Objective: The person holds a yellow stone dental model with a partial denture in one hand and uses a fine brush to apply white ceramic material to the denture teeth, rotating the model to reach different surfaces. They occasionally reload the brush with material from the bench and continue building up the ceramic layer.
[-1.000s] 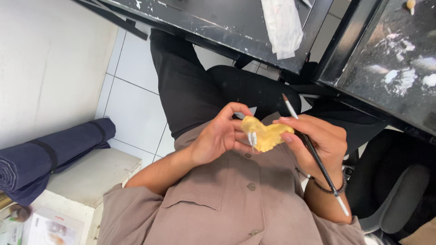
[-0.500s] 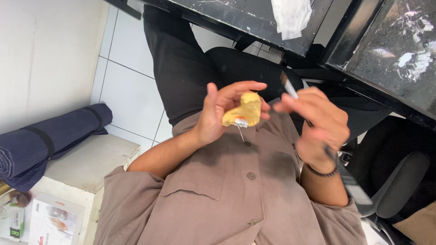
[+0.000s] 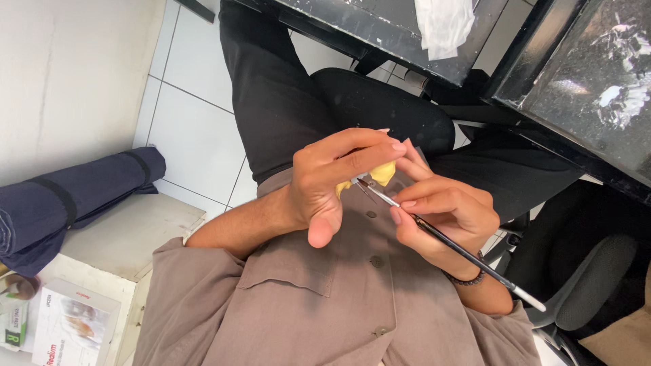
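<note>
White floor tiles [image 3: 196,135] below. Left hand [image 3: 325,183] fingers clamp yellow piece [image 3: 384,173]; right hand [image 3: 444,217] fingers pinch thin brush [image 3: 461,252], long axis diagonal, bristles pointing upper-left at piece.

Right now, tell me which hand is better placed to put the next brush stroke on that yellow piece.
Likely the right hand: it grips the thin brush like a pen, with the tip at the yellow piece. The left hand is wrapped around that piece, holding it.

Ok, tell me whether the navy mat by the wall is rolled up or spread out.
Rolled up. The mat lies as a thick cylinder on a low white cabinet, cinched by two dark straps.
</note>
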